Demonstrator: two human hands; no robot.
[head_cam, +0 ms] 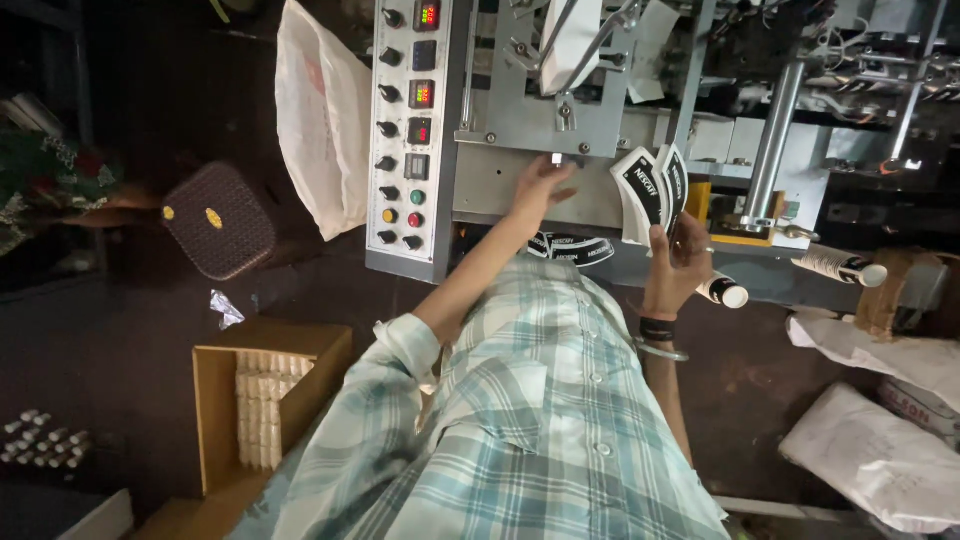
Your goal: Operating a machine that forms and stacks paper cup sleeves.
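— At the front of the packing machine [560, 120], what is in hand?
— A fanned stack of curved black-and-white paper blanks [652, 190], gripped in the right hand [678, 262], fingers curled shut around its lower edge.
— And the left hand [540, 187]?
— Empty, fingers spread loosely open, reaching to the grey metal plate below the feed chute.
— Which step, then?
— Loading blanks, I judge; next a blank must be separated and seated squarely.
— Around it?
— A control panel [410, 130] to the left, a white bag [320, 120], a cardboard box [262, 400] below.
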